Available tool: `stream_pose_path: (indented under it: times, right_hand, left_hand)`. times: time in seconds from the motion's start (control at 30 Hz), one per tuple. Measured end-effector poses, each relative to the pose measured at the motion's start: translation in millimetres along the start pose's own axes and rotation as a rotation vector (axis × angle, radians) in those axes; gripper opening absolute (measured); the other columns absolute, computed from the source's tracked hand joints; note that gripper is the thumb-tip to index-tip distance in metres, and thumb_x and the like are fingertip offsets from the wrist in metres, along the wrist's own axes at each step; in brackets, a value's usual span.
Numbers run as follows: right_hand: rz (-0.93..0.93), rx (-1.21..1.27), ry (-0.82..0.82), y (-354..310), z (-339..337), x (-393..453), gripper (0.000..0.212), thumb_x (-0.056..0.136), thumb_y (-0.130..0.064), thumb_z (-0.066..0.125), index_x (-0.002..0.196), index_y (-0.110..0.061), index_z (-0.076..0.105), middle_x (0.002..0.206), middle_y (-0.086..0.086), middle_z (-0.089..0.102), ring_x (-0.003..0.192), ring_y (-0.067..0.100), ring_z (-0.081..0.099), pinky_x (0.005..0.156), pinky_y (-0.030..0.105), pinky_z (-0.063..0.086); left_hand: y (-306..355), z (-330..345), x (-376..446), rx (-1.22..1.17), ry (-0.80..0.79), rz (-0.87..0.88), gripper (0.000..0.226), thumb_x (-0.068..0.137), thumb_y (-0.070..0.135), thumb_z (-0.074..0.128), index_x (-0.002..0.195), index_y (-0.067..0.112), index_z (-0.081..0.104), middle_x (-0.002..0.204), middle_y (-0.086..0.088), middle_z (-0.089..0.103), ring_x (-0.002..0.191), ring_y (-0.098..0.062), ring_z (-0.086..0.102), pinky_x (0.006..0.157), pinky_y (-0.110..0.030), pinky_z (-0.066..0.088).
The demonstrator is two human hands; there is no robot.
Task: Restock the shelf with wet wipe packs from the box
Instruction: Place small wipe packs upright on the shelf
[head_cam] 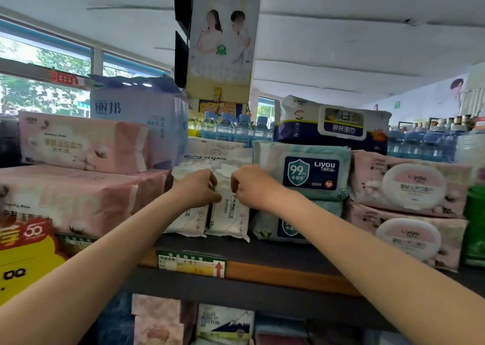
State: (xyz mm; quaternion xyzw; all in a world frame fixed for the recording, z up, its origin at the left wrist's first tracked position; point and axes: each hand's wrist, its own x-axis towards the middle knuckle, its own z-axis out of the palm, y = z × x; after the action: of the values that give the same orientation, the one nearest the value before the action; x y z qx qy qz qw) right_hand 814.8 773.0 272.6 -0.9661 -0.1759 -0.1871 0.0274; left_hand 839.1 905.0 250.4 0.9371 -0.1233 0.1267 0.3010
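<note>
The head camera looks forward, perhaps slightly upward, close at the shelf (275, 255).

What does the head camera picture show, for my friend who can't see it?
Two bare hands, left hand and right hand, grip small white wipe packs standing upright on a shop shelf. Pink packs are stacked left; teal Liyou packs right.

Dark shelf (275, 253) w/ orange front edge is loaded: pink tissue packs (78, 200) at left, two small white wipe packs (228, 218) upright mid, teal packs (301, 171) & pink lidded packs (409, 187) stacked at right.
</note>
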Motion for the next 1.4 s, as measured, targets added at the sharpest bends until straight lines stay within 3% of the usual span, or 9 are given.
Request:
stream_pose_path:
  times: [0.17, 0.3, 0.53, 0.77, 0.93, 1.07, 1.17, 1.27, 1.4]
  right_hand:
    - [-0.039, 0.043, 0.058, 9.2, -9.0, -17.8, 0.024, 0.088, -0.002, 0.045, 0.102, -0.003, 0.065, 0.108, 0.013, 0.064, 0.101, 0.024, 0.059, 0.084, 0.028, 0.047]
    - [0.009, 0.043, 0.151, 14.9, -22.8, -42.0, 0.021, 0.090, -0.010, 0.047, 0.097, -0.003, 0.065, 0.098, 0.013, 0.067, 0.092, 0.027, 0.062, 0.083, 0.042, 0.051]
    - [0.334, 0.042, 0.194, 50.1, -59.5, -178.4, 0.020, 0.092, -0.018, 0.055, 0.098, -0.005, 0.068, 0.090, 0.006, 0.067, 0.083, 0.017, 0.061, 0.070, 0.027, 0.044]
    - [1.019, 0.068, -0.100, 51.2, -58.4, -454.3, 0.011, 0.091, -0.019, 0.056, 0.093, -0.014, 0.066, 0.083, 0.000, 0.068, 0.071, 0.012, 0.064, 0.057, 0.008, 0.043]
    - [1.564, 0.156, -0.211, -31.6, -56.9, -662.9, 0.009, 0.091, -0.016, 0.054, 0.090, -0.018, 0.063, 0.083, -0.004, 0.066, 0.070, 0.007, 0.058, 0.055, 0.008, 0.042]
    - [1.980, 0.353, -0.134, -124.3, -37.8, -806.1, 0.016, 0.092, -0.006, 0.047, 0.094, -0.004, 0.062, 0.085, 0.012, 0.067, 0.068, 0.016, 0.061, 0.055, 0.018, 0.048]
    - [2.174, 0.542, -0.086, -178.5, -11.5, -890.0, 0.022, 0.094, -0.004, 0.040, 0.080, 0.000, 0.057, 0.064, 0.007, 0.061, 0.048, 0.007, 0.055, 0.044, 0.013, 0.042]
    - [2.276, 0.634, -0.105, -211.6, 26.4, -959.6, 0.014, 0.085, -0.014, 0.054, 0.071, -0.014, 0.051, 0.055, -0.005, 0.054, 0.049, 0.010, 0.048, 0.049, 0.019, 0.040]
    - [2.335, 0.773, -0.068, -239.3, 89.7, -1037.6, 0.022, 0.091, -0.010, 0.051, 0.103, 0.006, 0.061, 0.086, 0.022, 0.061, 0.080, 0.037, 0.062, 0.059, 0.026, 0.044]
  left_hand:
    - [11.0, -3.2, -8.0, 0.001, 0.202, 0.174, 0.032, 0.085, 0.018, 0.059, 0.116, 0.012, 0.054, 0.114, -0.004, 0.062, 0.095, -0.015, 0.056, 0.083, -0.029, 0.045]
    - [36.8, -2.8, -22.3, -0.093, 0.321, 0.351, 0.025, 0.087, 0.016, 0.056, 0.112, 0.014, 0.055, 0.107, 0.001, 0.061, 0.090, -0.011, 0.055, 0.077, -0.025, 0.042]
    - [105.5, 56.5, -80.5, -0.312, 0.316, 0.735, 0.016, 0.084, 0.013, 0.051, 0.100, 0.012, 0.056, 0.095, -0.001, 0.066, 0.083, -0.018, 0.060, 0.080, -0.037, 0.049]
    - [215.0, 197.3, -242.2, -0.438, -0.416, 1.090, 0.019, 0.087, 0.012, 0.052, 0.106, 0.012, 0.052, 0.096, 0.000, 0.063, 0.089, -0.024, 0.061, 0.079, -0.038, 0.049]
    - [264.7, 262.2, -405.4, -0.366, -0.837, 1.358, 0.028, 0.085, 0.013, 0.054, 0.113, 0.008, 0.052, 0.103, -0.009, 0.066, 0.098, -0.029, 0.060, 0.085, -0.039, 0.047]
    - [275.6, 290.4, -535.8, -0.285, -1.102, 1.550, 0.030, 0.084, 0.012, 0.055, 0.114, 0.008, 0.052, 0.098, -0.006, 0.066, 0.096, -0.029, 0.062, 0.088, -0.039, 0.048]
    - [274.3, 314.5, -620.5, -0.189, -1.283, 1.655, 0.029, 0.086, 0.012, 0.054, 0.114, 0.009, 0.051, 0.087, 0.003, 0.057, 0.095, -0.026, 0.062, 0.089, -0.041, 0.048]
    - [267.9, 346.3, -694.4, -0.092, -1.397, 1.669, 0.029, 0.086, 0.012, 0.054, 0.115, 0.009, 0.050, 0.095, -0.003, 0.064, 0.098, -0.029, 0.062, 0.088, -0.043, 0.048]
    - [255.5, 402.3, -779.0, 0.057, -1.534, 1.582, 0.030, 0.087, 0.010, 0.055, 0.116, 0.002, 0.051, 0.107, -0.018, 0.064, 0.101, -0.035, 0.061, 0.088, -0.044, 0.048]
